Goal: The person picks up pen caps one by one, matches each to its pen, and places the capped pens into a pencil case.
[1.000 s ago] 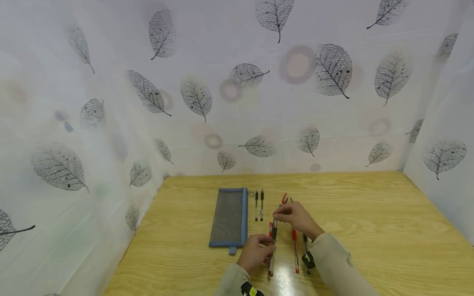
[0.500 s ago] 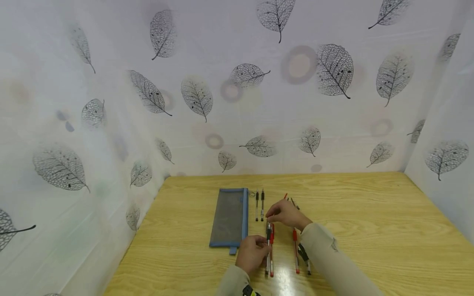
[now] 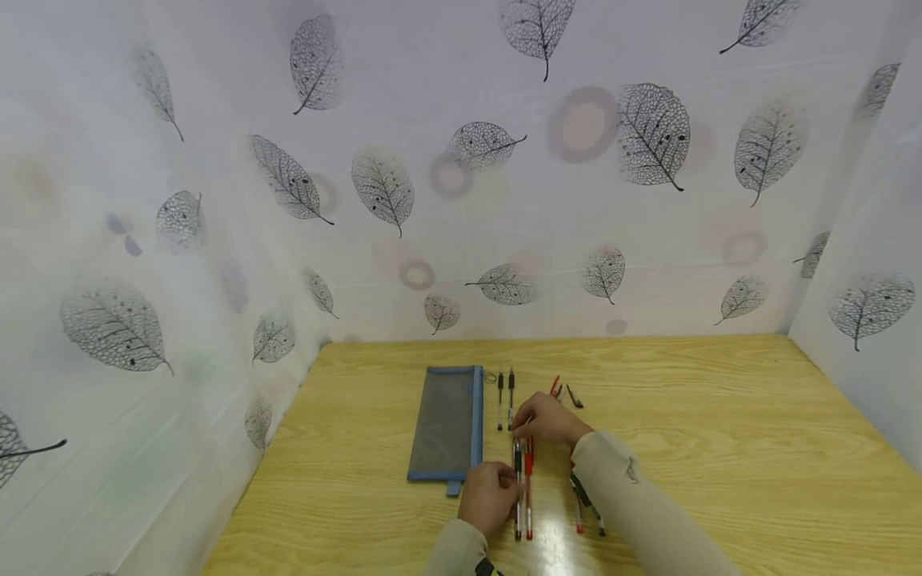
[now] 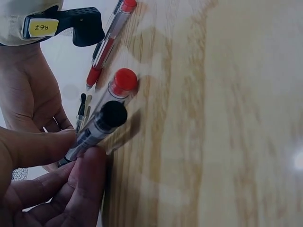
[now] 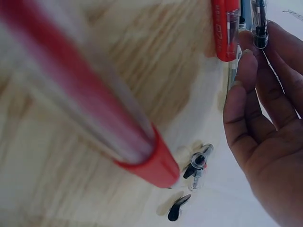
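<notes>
A black pen [image 3: 518, 472] stands between both hands, lengthwise to the table. My left hand [image 3: 488, 498] pinches its lower part; in the left wrist view the thumb and a finger of the left hand [image 4: 52, 175] grip the black-ended barrel [image 4: 90, 137]. At the pen's far end is my right hand [image 3: 549, 419], whose fingertips hold the clear tip in the right wrist view, the right hand [image 5: 270, 99] being curled around it [image 5: 260, 28]. Directly right of the black pen lies a red pen [image 3: 529, 480], its red part [image 5: 226, 28] beside the right fingers.
A grey mesh pouch with blue edges [image 3: 445, 424] lies to the left. Two black pens [image 3: 500, 400] lie beside its upper right. Behind the right hand are small caps [image 3: 574, 397]; a red pen [image 3: 579, 518] and a black pen [image 3: 601, 524] lie partly under the right forearm.
The black pen has moved left, from over the red pen to its left side. My right hand has shifted left with it, while my left hand has stayed nearly in place.
</notes>
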Demonstrator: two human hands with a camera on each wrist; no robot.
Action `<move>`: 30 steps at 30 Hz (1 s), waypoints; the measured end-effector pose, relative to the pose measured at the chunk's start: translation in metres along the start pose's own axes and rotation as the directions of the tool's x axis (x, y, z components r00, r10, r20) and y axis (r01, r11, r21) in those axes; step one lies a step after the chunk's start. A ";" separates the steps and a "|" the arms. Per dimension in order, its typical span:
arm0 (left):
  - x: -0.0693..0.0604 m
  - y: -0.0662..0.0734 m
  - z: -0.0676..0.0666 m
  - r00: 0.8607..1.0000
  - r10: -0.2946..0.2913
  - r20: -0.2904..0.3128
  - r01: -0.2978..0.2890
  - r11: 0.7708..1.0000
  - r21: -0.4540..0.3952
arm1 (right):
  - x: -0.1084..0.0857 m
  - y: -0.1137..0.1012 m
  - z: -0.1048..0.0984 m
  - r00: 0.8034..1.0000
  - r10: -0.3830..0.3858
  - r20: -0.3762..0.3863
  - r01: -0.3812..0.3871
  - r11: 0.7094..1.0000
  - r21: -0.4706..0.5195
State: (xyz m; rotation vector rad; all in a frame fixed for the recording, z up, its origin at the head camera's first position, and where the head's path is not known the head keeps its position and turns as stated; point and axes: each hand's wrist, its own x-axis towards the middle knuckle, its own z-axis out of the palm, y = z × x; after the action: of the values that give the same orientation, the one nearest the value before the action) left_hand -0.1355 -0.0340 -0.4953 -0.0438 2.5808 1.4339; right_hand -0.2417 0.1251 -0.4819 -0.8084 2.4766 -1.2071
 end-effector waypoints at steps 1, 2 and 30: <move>0.000 0.000 0.000 1.000 -0.010 0.005 0.010 1.000 -0.014 | 0.000 0.000 0.000 1.000 0.000 0.002 0.000 1.000 -0.002; 0.000 -0.001 0.001 1.000 -0.017 0.007 0.017 1.000 -0.023 | 0.001 0.000 0.001 1.000 0.002 0.004 -0.002 1.000 -0.008; -0.001 0.001 0.000 0.999 -0.041 0.014 0.042 0.997 -0.061 | -0.001 0.001 0.002 1.000 0.030 0.002 -0.031 0.999 0.021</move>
State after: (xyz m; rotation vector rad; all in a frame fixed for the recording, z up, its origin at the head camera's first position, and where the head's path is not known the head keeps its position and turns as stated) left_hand -0.1348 -0.0337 -0.4947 -0.0957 2.5108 1.4929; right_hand -0.2402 0.1253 -0.4835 -0.7628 2.4616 -1.2203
